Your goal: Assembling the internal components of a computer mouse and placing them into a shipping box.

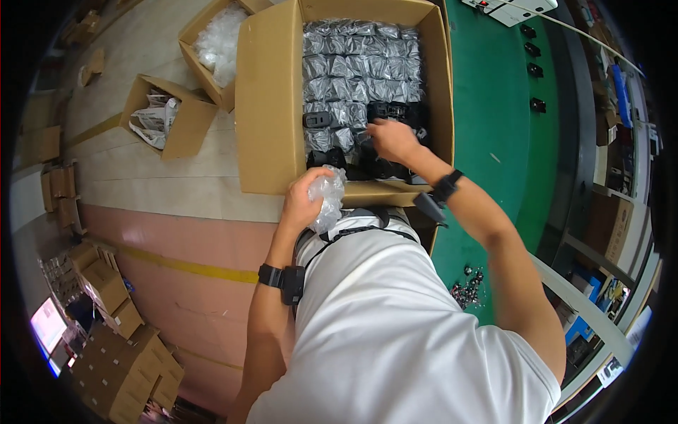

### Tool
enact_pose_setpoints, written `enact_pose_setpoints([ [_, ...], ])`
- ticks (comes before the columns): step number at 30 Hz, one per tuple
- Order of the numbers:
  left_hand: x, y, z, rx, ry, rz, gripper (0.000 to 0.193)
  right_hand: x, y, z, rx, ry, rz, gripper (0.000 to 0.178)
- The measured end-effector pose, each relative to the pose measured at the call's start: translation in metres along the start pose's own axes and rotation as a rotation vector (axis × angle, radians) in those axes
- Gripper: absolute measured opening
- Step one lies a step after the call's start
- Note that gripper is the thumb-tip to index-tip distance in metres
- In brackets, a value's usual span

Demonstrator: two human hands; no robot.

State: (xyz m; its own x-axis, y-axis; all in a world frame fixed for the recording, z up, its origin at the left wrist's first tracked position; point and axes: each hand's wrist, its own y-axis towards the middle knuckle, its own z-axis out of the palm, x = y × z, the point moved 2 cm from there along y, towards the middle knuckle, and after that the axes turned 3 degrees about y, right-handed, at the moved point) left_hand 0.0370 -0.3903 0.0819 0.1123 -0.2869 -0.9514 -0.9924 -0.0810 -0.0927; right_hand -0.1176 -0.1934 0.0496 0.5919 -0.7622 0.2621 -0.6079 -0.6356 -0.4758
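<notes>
A large open cardboard box [270,99] stands in front of me, filled with rows of grey, shiny wrapped parts [361,67]. My left hand [304,201] is closed around a crumpled clear plastic bag [328,199] at the box's near left corner. My right hand [394,141] reaches into the box with its fingers curled, beside bare black parts [388,111] on the right side. Whatever the fingertips may hold is hidden. One loose black part [316,119] rests on the wrapped rows at the left. More dark parts lie under and around my right hand.
Left of the box are a carton of clear plastic bags [220,44] and a smaller carton with crumpled packaging [157,116]. To the right runs a green work surface [487,127] with several black parts [534,70] along it and a pile of small shiny metal pieces [467,288].
</notes>
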Motion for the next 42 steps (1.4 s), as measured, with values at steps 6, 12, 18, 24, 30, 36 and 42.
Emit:
enact_pose_setpoints([
  [6,-0.011,0.006,-0.002,0.094,0.240,-0.127,0.011,0.018,0.012,0.061,-0.223,-0.054,0.020,0.029],
  [12,-0.007,0.004,0.003,0.104,0.249,-0.230,0.017,-0.028,-0.022,0.073,-0.049,-0.144,0.200,0.048],
  [18,-0.011,-0.005,0.017,0.252,0.180,-0.218,0.023,-0.014,0.002,0.077,-0.175,-0.115,0.213,0.042],
  [24,-0.002,-0.012,0.014,0.266,0.081,-0.227,0.029,-0.018,-0.002,0.053,-0.240,0.499,0.117,0.017],
  [30,-0.024,-0.002,0.022,0.143,0.169,-0.046,0.036,0.011,-0.050,0.042,0.278,1.354,-0.067,0.009],
  [36,-0.008,-0.008,0.011,0.167,0.450,0.002,0.023,0.045,-0.045,0.026,0.537,1.321,-0.130,0.020],
  [42,-0.011,-0.020,0.004,0.037,0.319,-0.038,0.015,0.003,0.026,0.057,0.128,0.759,0.166,0.041],
])
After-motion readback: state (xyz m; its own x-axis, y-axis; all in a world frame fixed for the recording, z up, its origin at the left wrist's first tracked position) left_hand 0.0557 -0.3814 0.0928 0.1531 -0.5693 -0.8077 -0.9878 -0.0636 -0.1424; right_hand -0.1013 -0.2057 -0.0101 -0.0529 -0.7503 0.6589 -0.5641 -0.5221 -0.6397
